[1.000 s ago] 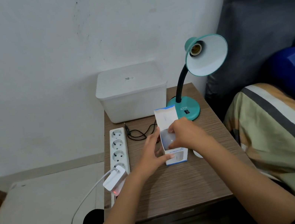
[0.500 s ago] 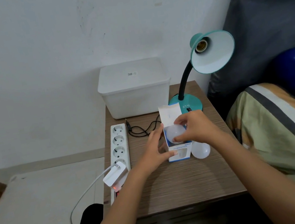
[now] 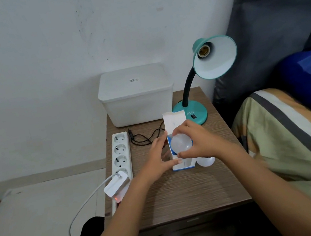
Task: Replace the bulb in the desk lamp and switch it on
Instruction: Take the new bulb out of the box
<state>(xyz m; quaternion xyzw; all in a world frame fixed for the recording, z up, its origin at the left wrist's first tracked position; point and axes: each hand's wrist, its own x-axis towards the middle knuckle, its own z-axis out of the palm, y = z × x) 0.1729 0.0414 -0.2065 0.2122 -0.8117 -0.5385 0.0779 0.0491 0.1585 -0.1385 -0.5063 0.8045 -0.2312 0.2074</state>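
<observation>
New bulb (image 3: 181,142) now higher out of box (image 3: 174,124), right hand (image 3: 199,141) fingers pinching it, left hand (image 3: 160,156) fingers bracing box, wooden nightstand (image 3: 183,191)

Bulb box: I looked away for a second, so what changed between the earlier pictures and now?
The right hand has drawn the new bulb up out of the box; a second ago it was only reaching inside. The left hand keeps steadying the box. The old bulb stays beside the box, the lamp socket stays empty, and the power strip is unmoved.
</observation>
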